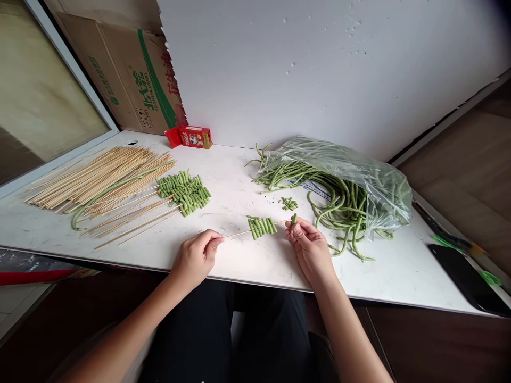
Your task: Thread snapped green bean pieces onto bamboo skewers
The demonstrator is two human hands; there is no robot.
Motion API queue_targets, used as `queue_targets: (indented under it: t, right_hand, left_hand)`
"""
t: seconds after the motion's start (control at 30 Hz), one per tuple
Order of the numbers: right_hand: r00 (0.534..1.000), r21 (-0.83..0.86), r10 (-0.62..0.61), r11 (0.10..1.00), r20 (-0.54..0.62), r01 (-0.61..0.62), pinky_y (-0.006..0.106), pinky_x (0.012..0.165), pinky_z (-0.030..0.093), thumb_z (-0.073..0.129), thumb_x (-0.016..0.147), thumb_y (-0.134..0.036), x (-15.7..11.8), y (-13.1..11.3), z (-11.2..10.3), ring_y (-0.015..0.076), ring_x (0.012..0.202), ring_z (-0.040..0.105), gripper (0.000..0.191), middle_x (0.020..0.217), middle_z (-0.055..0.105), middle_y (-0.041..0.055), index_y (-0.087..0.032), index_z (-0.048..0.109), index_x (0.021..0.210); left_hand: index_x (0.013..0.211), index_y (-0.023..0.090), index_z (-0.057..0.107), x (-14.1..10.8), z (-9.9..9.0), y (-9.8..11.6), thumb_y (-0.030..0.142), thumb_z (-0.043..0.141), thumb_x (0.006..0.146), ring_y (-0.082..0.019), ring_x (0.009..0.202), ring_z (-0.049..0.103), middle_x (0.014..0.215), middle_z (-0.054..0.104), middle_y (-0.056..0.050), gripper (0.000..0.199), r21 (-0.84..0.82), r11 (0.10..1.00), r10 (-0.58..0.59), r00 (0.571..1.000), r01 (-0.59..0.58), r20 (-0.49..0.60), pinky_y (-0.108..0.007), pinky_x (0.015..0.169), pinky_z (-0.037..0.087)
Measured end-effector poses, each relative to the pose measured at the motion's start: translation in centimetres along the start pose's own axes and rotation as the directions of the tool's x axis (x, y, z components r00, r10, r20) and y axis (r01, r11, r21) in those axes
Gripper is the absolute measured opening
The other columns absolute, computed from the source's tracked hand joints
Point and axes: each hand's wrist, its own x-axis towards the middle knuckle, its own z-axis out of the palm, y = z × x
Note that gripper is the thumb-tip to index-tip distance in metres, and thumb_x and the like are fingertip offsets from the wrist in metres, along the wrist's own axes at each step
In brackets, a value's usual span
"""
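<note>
Between my two hands runs a thin bamboo skewer (236,234) with a row of short green bean pieces (262,227) threaded side by side on it. My left hand (198,254) pinches the skewer's left end. In the fingertips of my right hand (310,247) is one more bean piece (294,219), at the skewer's right tip; whether the tip has pierced it I cannot tell. Left of them lies a stack of filled bean skewers (184,192), their bare sticks pointing toward the lower left. A small heap of bean trimmings (288,203) lies just beyond my right hand.
Loose bamboo skewers (104,175) cover the table's left side, a long bean across them. Long green beans (347,197) spill from a clear plastic bag (343,154) at the right. A red box (195,137), a cardboard carton (128,74) and a black phone (465,276) stand or lie around.
</note>
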Motion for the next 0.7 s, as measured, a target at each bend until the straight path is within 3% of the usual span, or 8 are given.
queue_targets:
  t: [0.13, 0.7]
  right_hand:
    - [1.0, 0.005, 0.005, 1.0, 0.002, -0.005, 0.038, 0.082, 0.057, 0.094, 0.075, -0.047, -0.19, -0.01, 0.16, 0.0187, 0.08, 0.067, 0.032, 0.102, 0.081, 0.0067, -0.026, 0.084, 0.096]
    - [1.0, 0.017, 0.008, 1.0, -0.001, -0.008, 0.034, 0.079, 0.054, 0.095, 0.076, -0.046, -0.39, 0.12, 0.32, 0.0171, 0.08, 0.062, 0.031, 0.097, 0.08, 0.0054, -0.026, 0.086, 0.097]
  left_hand:
    - [0.092, 0.021, 0.067, 0.1, -0.1, 0.17, 0.027, 0.057, 0.106, -0.012, 0.061, 0.062, 0.072, 0.069, 0.001, 0.018, 0.012, 1.0, 0.027, 1.0, -0.027, 0.005, -0.024, 0.062, 0.047]
    - [0.093, 0.021, 0.067, 0.06, -0.02, 0.04, 0.025, 0.059, 0.105, -0.014, 0.066, 0.068, 0.078, 0.074, 0.0, 0.015, 0.033, 0.998, 0.043, 0.999, -0.044, 0.007, -0.023, 0.063, 0.048]
